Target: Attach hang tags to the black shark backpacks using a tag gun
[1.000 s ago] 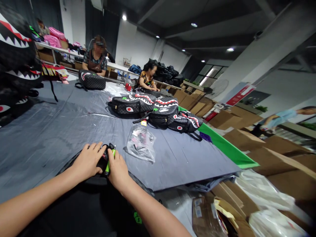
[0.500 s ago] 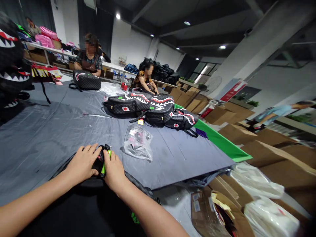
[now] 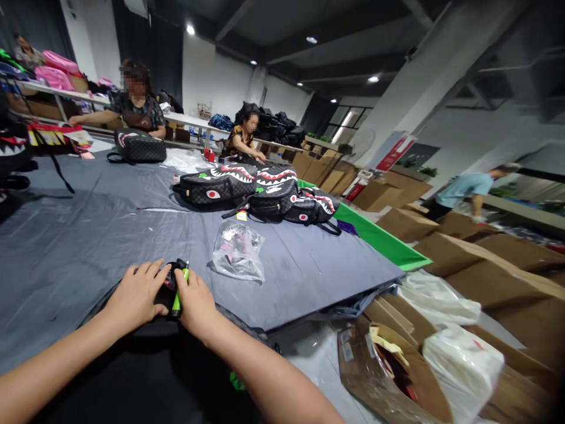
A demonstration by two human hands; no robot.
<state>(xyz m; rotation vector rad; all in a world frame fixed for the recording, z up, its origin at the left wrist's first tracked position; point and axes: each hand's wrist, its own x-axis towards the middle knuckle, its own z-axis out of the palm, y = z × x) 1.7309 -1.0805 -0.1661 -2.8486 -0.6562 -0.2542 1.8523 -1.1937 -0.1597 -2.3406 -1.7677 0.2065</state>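
A black bag (image 3: pixel 132 377) lies before me at the table's near edge, its top partly covered by my hands. My left hand (image 3: pixel 138 294) rests on the bag's top, fingers stretched forward and thumb apart. Close beside it, my right hand (image 3: pixel 195 301) holds a slim lime-green pen-like tool (image 3: pixel 177 299) with a dark lower end, pointing up and away; its exact kind is unclear. Dark straps or handle parts show between the hands. A small green print (image 3: pixel 237 381) shows on the bag under my right forearm.
A clear plastic bag (image 3: pixel 241 250) lies ahead on the grey-covered table (image 3: pixel 309 282). Several shark-mouth backpacks (image 3: pixel 212 187) stand beyond it. Cardboard boxes (image 3: pixel 459 259) and white plastic bags (image 3: pixel 463 365) crowd the right. Co-workers (image 3: pixel 136 109) sit across the table; another person (image 3: pixel 463 188) bends over boxes.
The view has swung slightly right, so most things sit further left. Both hands keep their hold and place on the bag. One seated co-worker has stretched an arm out toward the left.
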